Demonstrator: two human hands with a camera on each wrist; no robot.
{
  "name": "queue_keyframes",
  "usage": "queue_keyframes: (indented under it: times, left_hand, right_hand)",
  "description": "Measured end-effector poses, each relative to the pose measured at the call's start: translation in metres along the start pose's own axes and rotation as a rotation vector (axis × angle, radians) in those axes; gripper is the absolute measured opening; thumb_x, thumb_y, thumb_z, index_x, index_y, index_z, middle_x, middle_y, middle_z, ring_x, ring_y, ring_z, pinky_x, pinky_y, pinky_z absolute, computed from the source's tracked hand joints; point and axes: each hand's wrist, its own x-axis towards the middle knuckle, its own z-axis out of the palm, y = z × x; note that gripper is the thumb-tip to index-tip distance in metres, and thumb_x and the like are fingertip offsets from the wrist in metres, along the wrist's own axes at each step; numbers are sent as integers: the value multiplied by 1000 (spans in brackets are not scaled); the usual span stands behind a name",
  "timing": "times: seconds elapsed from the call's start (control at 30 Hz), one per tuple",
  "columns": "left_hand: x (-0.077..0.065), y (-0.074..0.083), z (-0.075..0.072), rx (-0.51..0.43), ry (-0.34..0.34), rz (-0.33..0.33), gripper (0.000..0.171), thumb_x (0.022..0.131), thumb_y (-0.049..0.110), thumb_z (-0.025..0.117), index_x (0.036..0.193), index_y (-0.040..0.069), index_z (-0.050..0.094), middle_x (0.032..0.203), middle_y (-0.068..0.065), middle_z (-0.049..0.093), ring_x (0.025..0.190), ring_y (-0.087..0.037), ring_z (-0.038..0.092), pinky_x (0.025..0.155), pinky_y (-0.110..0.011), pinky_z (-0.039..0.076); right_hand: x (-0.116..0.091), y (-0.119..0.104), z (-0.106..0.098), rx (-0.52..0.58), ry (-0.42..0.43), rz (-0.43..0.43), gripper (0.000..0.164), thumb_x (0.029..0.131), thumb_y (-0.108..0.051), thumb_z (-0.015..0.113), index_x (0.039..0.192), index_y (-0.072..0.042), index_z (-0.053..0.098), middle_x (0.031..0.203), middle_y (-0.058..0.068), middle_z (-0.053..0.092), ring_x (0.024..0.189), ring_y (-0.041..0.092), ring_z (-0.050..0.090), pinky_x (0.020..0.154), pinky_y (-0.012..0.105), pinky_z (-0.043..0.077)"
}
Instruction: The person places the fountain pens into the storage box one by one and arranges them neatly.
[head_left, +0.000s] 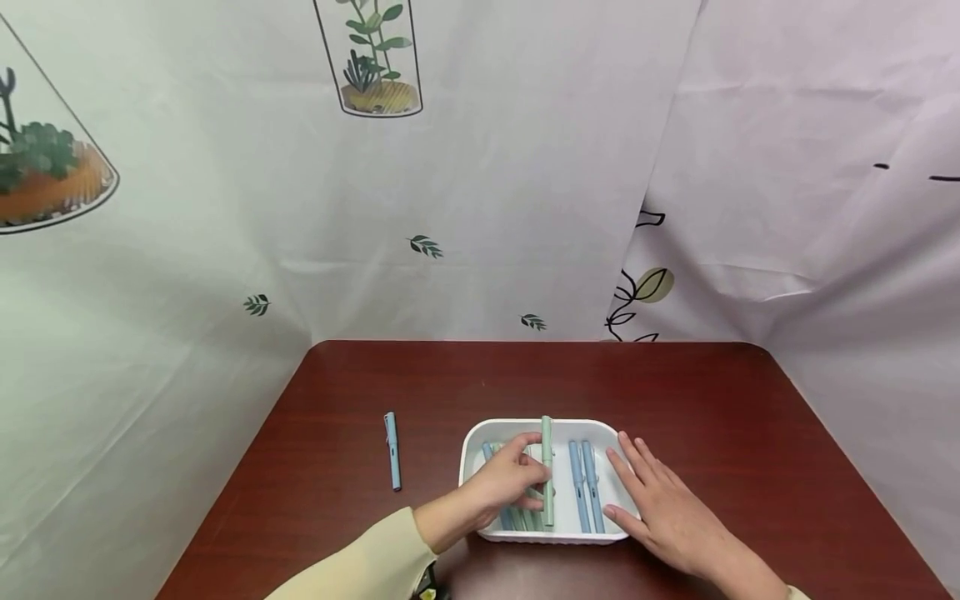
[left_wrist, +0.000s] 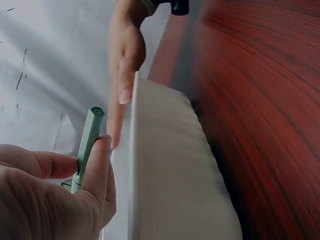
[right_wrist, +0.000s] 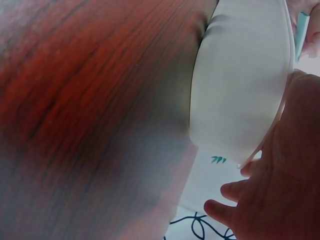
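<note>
My left hand (head_left: 504, 482) pinches a light green pen (head_left: 547, 435) between thumb and fingers, the pen standing lengthwise over the middle of the white tray (head_left: 558, 539). In the left wrist view the green pen (left_wrist: 90, 135) rises above the fingertips beside the tray wall (left_wrist: 170, 160). Under that hand, partly hidden, lie green pens (head_left: 534, 521) and blue pens (head_left: 487, 451) in the tray's left part. Two blue pens (head_left: 587, 487) lie side by side in its right part. My right hand (head_left: 675, 512) rests at the tray's right rim, fingers straight and spread.
Left of the tray, a single blue pen (head_left: 393, 452) lies on the dark red wooden table (head_left: 330, 500). A pale printed curtain (head_left: 480, 167) hangs behind the table and along its sides.
</note>
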Motion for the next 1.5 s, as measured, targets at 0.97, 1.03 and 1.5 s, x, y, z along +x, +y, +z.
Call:
queue_keyframes:
  times: [0.97,1.03,1.5]
  left_hand:
    - [22,-10,25,125,-22,-178,50,93,-3,60,140,-5,41,84,-14,61,72,-19,65,58,-32,61]
    - [23,-10,27,125,-23,-186,49,94,-3,59,139,-5,41,83,-14,61,71,-19,65,59,-32,61]
    - [33,-18,36,181,41,-209,48,91,-7,60,136,-8,42,79,-16,59,59,-19,65,57,-31,60]
  right_hand:
    - [-2,0,1,-6,37,-27,73,97,-54,60,152,-9,47,161,20,34,143,46,38,106,57,43]
    - [-2,0,2,-6,49,-32,72,97,-54,61,152,-9,47,161,20,34,142,46,39,106,57,44]
    - [-4,2,5,-7,96,-56,71,96,-52,64,150,-8,50,160,20,37,141,45,41,104,55,46]
